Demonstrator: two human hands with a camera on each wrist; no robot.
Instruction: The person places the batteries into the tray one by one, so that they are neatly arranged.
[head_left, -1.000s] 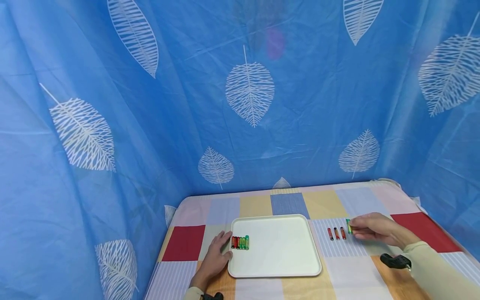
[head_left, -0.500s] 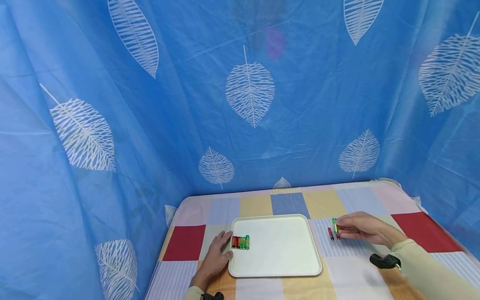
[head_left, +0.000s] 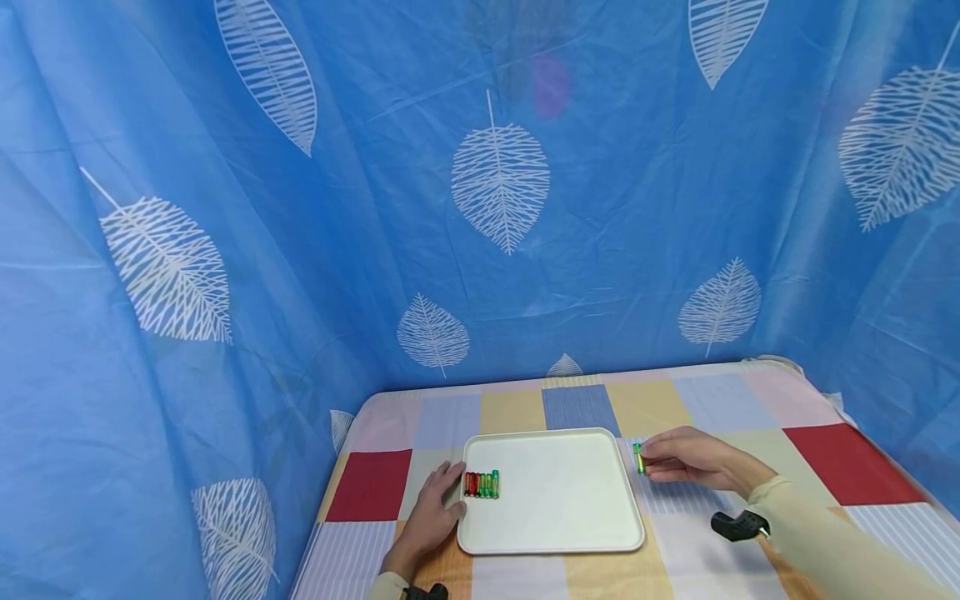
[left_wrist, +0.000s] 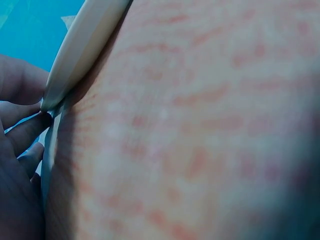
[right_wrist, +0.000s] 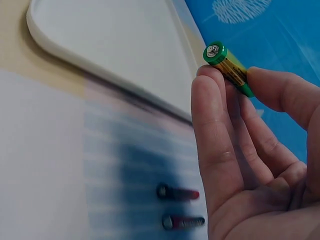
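Between the thumb and fingertips of my right hand (head_left: 693,458), a green-and-yellow battery (right_wrist: 230,67) is pinched, raised above the cloth just right of the white tray (head_left: 555,500). Its metal button end shows in the right wrist view. Below that hand lie red-and-black batteries (right_wrist: 179,192) on striped cloth; my hand hides them in the head view. My left hand (head_left: 431,517) rests against the tray's left rim, thumb and fingers touching it, fingers fairly straight. Beside it inside the tray, several batteries stand side by side in a row, red ones (head_left: 471,484) left, green ones (head_left: 488,485) right.
A patchwork cloth (head_left: 525,575) covers the table. Blue curtains (head_left: 600,208) with white leaf prints close off the back and sides. A black strap device (head_left: 738,526) is worn at the right wrist.
My right hand has lifted the green battery from the right end of the red ones and moved left, close to the tray's right rim. My left hand and the tray stay put.
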